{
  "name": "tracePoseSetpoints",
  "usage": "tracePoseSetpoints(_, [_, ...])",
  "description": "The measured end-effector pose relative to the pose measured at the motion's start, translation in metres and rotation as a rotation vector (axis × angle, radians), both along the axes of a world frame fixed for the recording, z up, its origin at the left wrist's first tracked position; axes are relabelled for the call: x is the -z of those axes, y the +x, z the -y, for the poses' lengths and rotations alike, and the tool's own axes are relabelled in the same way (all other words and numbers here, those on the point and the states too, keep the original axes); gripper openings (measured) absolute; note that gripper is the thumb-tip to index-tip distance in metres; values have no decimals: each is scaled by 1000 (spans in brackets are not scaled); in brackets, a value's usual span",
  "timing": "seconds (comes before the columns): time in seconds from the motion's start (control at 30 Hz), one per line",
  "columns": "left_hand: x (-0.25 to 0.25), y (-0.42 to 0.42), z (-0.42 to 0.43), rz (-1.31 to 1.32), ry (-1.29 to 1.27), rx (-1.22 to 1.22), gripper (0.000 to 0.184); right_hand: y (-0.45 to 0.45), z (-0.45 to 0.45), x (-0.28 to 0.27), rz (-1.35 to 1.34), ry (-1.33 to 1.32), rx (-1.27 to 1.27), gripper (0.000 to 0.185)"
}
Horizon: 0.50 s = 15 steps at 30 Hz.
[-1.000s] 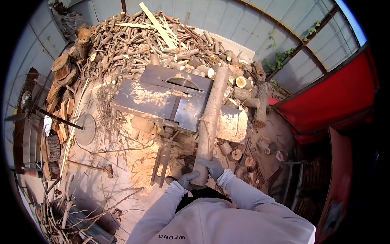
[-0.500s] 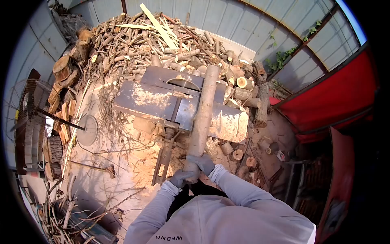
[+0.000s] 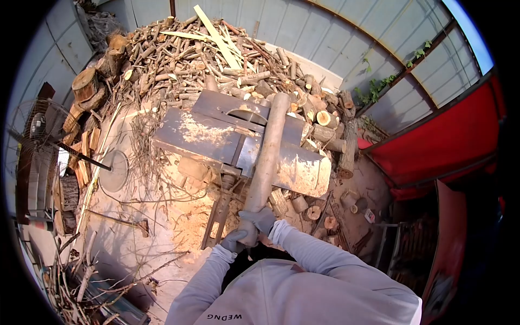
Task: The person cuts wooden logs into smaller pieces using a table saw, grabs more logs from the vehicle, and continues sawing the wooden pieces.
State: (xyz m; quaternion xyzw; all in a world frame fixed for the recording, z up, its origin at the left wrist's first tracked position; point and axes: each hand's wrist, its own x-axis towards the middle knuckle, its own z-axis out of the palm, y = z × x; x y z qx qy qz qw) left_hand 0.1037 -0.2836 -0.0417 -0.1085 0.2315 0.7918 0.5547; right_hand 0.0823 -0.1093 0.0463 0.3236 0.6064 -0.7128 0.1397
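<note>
A long, thick log (image 3: pixel 266 157) lies across the right part of a metal saw table (image 3: pixel 203 127), its near end held in front of my body. My left hand (image 3: pixel 234 241), in a grey glove, grips the near end from the left. Just above it, my right hand (image 3: pixel 261 220), also gloved, is wrapped round the log from the right. The round saw blade (image 3: pixel 246 115) shows in its slot to the left of the log's far end. Sawdust lies on the table top.
Behind the table rises a heap of cut branches (image 3: pixel 179 59), with thicker logs (image 3: pixel 325 119) at its right. A standing fan (image 3: pixel 38 127) is at the left, and loose twigs (image 3: pixel 81 281) lie at the lower left. A red sheet (image 3: pixel 433 135) hangs at the right.
The log has shifted left across the table, towards the blade, and both hands have moved left with it. Both hands keep their hold.
</note>
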Motion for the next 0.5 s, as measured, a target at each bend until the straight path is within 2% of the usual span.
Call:
tracePoseSetpoints(0.17, [2, 0, 7, 21, 10, -60, 75, -5, 10, 30, 21, 39, -4, 38])
tracePoseSetpoints(0.23, [4, -1, 11, 57, 30, -71, 73, -5, 16, 26, 21, 59, -33, 38])
tracePoseSetpoints(0.3, [-3, -10, 16, 89, 46, -82, 70, -6, 24, 20, -12, -96, 62, 36])
tracePoseSetpoints(0.33, [-18, -18, 19, -38, -13, 15, 67, -1, 23, 20, -11, -99, 58, 36])
tracePoseSetpoints(0.37, [-27, -23, 23, -166, -73, 114, 63, 11, 18, 18, -180, -65, -39, 37])
tracePoseSetpoints(0.43, [-32, -16, 24, -190, -91, 145, 60, 26, 15, 38, 10, -493, 115, 37])
tracePoseSetpoints(0.5, [-32, -3, 23, -289, -179, 189, 58, 56, 13, 47, -40, -474, 110, 37])
